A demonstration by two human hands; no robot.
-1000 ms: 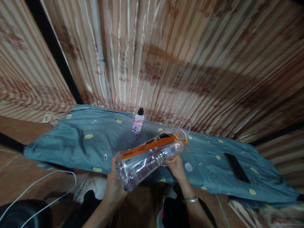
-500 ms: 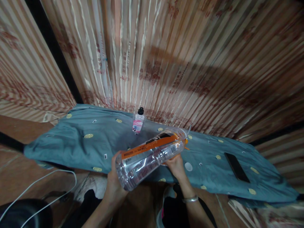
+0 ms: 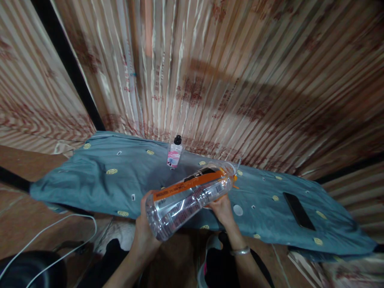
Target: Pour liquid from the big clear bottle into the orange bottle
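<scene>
A large clear plastic bottle (image 3: 187, 200) with an orange and black label lies tilted between my hands, its neck up to the right. My left hand (image 3: 145, 224) is closed round the base end, most of its fingers hidden behind the bottle. From below, my right hand (image 3: 220, 206) grips near the shoulder, with its fingertips partly hidden. Something orange (image 3: 235, 182) shows at the bottle's neck. Beyond the bottle, a small clear bottle (image 3: 174, 155) with a black cap and pink label stands upright on the blue cloth-covered surface (image 3: 90, 188).
A dark phone (image 3: 299, 211) lies on the cloth at the right. Near my right hand is a white round disc (image 3: 238, 210). A striped curtain (image 3: 192, 80) hangs behind. A white cable (image 3: 60, 220) loops at the lower left, and black poles (image 3: 70, 64) stand at the sides.
</scene>
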